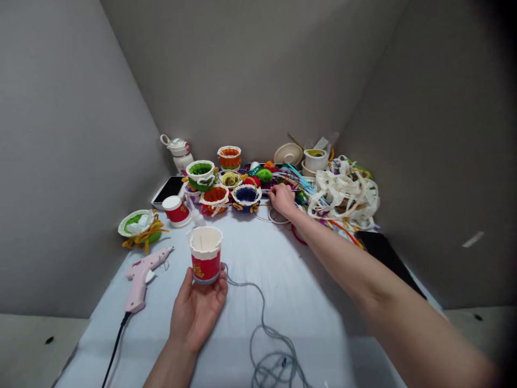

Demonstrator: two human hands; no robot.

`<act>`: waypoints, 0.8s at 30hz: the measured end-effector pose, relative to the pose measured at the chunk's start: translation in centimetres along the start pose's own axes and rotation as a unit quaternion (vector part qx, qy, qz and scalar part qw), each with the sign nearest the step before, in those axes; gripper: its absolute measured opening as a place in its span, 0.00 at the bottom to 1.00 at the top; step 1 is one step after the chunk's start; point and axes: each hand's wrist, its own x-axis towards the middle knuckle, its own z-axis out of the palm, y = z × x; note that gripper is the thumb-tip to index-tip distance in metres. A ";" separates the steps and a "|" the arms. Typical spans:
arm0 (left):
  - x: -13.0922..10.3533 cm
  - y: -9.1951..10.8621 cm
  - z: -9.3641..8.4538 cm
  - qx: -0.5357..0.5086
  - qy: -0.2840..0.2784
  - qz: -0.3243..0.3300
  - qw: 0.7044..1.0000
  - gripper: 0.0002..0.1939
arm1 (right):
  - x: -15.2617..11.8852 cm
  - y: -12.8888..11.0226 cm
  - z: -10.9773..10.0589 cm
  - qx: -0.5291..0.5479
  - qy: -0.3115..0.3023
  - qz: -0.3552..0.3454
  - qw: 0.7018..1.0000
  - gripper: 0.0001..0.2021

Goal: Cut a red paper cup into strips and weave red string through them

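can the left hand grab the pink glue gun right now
Probably not yet: the left hand is taken up by the red cup, though the glue gun lies close by on that side.

Left hand (200, 310) holds red-white cup (207, 265); from cup: pink glue gun (140, 279) 9 o'clock, right hand (283, 199) 2 o'clock.

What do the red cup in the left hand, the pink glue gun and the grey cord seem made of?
Red cup: likely paper or card, smooth, with gold printing and an uneven white rim.
Pink glue gun: probably hard plastic, smooth, judging by its moulded body.
Grey cord: seemingly soft yarn or string, matte, lying in loose coils; the fibre can't be told.
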 end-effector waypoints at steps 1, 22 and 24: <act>0.0 0.0 0.0 -0.001 0.001 0.000 1.000 0.21 | -0.5 0.0 0.2 -0.030 0.000 -0.006 1.000 0.08; -0.4 -1.3 -0.2 0.110 -0.037 0.017 0.993 0.16 | -18.3 -2.7 -6.9 0.338 -0.143 -0.072 0.927 0.14; -0.4 -1.6 -0.4 0.164 -0.074 0.055 0.982 0.20 | -20.4 -3.0 -7.7 0.369 -0.123 -0.062 0.919 0.14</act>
